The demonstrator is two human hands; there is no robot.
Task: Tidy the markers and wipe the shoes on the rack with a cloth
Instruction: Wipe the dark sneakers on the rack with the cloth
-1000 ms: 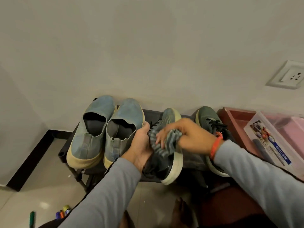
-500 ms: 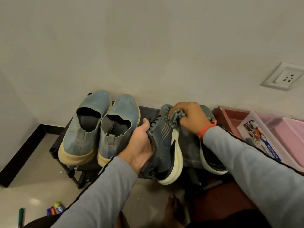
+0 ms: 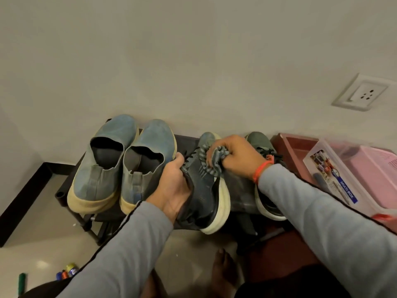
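Note:
A dark grey sneaker [image 3: 206, 190] with a white sole lies tilted on its side on the dark shoe rack [image 3: 64, 190]. My left hand [image 3: 174, 183] grips its collar from the left. My right hand [image 3: 236, 158] holds a bunched grey striped cloth [image 3: 214, 162] against the sneaker's upper near the laces. The matching sneaker [image 3: 257, 143] stands behind my right wrist, mostly hidden. Two blue slip-on shoes [image 3: 111, 162] stand at the rack's left. Several markers [image 3: 66, 273] and a green marker [image 3: 22, 283] lie on the floor at the lower left.
A clear plastic box [image 3: 335, 179] and a pink basket [image 3: 373, 177] sit to the right of the rack, with a reddish tray [image 3: 294, 147] behind. A wall socket [image 3: 363, 93] is on the right wall. My bare foot [image 3: 223, 272] rests on the tiled floor below the rack.
My right hand slid the cloth from the sneaker's heel area up toward its toe, then slightly back toward the laces. My left hand keeps holding the sneaker.

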